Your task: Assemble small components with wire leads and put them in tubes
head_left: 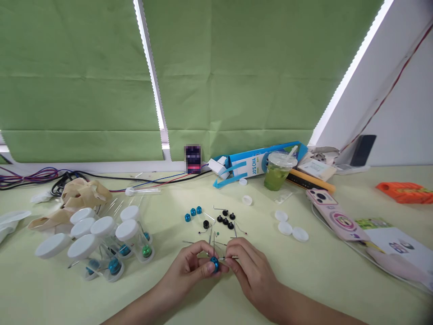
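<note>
My left hand (194, 266) pinches a small shiny blue metal knob (214, 264) between thumb and fingers, with a thin rod standing up from it. Close beside it, my right hand (252, 268) is closed on a thin metal rod, perhaps a hex key (233, 257), whose tip points at the knob. Beyond the fingers lie several black screw-like caps (225, 220), a separate black knob (206, 224) and thin bent metal pieces (210, 217). Three more blue knobs (193, 211) sit a little farther back on the left.
Clear tubes with white lids (103, 226) stand on the left, blue or green knobs inside. Loose white lids (285, 228) lie right of centre. A drink cup (278, 174), pink phone (338, 216) and orange object (404, 192) are farther right. Cables (101, 174) run along the back.
</note>
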The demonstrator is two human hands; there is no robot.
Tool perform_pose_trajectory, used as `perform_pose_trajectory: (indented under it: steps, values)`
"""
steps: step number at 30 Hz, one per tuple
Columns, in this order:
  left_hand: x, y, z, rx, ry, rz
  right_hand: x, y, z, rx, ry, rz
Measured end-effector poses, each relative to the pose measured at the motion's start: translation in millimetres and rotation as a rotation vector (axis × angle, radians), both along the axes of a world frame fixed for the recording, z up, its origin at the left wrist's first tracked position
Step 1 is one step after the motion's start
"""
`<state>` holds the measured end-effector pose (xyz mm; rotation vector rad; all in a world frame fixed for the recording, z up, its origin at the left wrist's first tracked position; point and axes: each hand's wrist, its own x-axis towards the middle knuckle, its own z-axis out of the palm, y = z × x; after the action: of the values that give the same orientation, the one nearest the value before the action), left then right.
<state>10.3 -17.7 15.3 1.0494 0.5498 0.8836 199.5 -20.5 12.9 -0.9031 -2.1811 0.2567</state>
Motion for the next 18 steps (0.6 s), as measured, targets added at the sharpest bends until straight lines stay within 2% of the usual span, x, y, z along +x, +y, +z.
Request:
perform_pose_trajectory:
  steps: [18]
  values:
    - [0.8, -0.4, 2.1, 0.003, 0.008, -0.003, -2.0, -2.5, 4.3, 0.012, -0.015, 0.010]
